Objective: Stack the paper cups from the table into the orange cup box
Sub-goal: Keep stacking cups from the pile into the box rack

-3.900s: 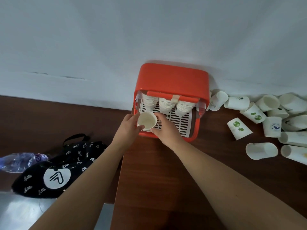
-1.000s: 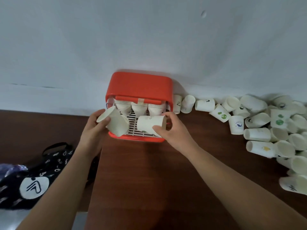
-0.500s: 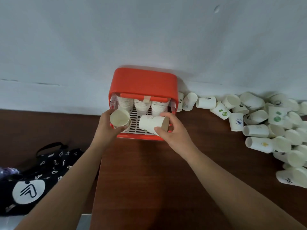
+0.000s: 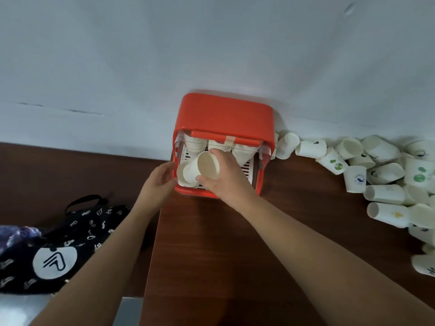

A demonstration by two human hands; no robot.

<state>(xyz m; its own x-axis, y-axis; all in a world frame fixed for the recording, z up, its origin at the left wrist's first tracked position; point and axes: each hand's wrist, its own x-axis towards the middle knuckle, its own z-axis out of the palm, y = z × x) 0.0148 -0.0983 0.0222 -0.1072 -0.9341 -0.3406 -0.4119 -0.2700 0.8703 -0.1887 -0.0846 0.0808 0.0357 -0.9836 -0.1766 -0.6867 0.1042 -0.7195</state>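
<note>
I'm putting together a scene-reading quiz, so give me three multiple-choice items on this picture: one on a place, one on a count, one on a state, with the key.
1. Where do the loose cups lie relative to the box?
A) left of it
B) on top of it
C) right of it

2. How many cup stacks are in the box?
A) three
B) one
C) five

3. What is the right hand doing?
A) resting flat
B) gripping a cup
C) pointing upward

Key:
1 C, the pile spreads out to the box's right.
2 A, three stacks show side by side under its top.
3 B, its fingers and thumb curl round a cup whose mouth faces the camera.
</note>
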